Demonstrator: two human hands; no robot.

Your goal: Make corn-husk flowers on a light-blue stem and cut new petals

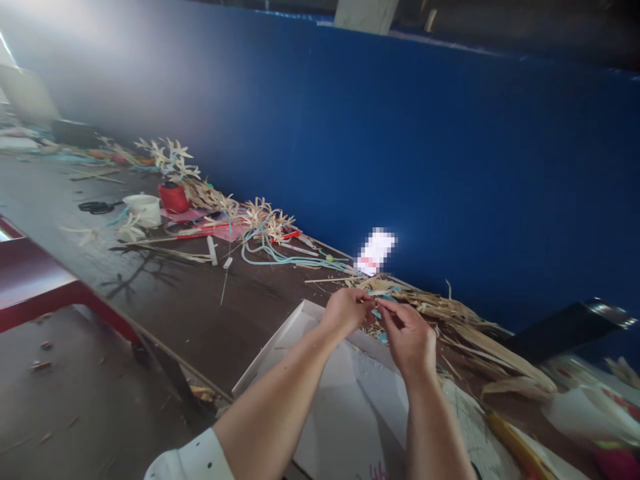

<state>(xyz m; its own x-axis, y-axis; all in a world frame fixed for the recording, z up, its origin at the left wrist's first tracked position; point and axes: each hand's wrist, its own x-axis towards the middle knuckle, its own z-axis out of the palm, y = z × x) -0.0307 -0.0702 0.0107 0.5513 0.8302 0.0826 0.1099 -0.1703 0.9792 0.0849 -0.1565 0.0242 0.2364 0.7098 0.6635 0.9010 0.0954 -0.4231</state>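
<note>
My left hand (349, 309) and my right hand (409, 337) meet above the far edge of a white box lid (325, 380). On both hands the fingertips are pinched together, almost touching each other. What sits between them is too small to make out. Just beyond the fingers lie dry husk strips (425, 301) and small scraps, some pale blue. Pale blue cords (285, 257) run along the table to the left of my hands, with cream husk flowers (267, 220) at their ends.
A white cup (143, 210), black scissors (99, 207) and a red thread spool (173, 197) stand farther left on the dark table (200, 300). A blue wall (400, 153) rises behind. A red stool (45, 287) is at the left. A yellow tool (517, 443) lies at the lower right.
</note>
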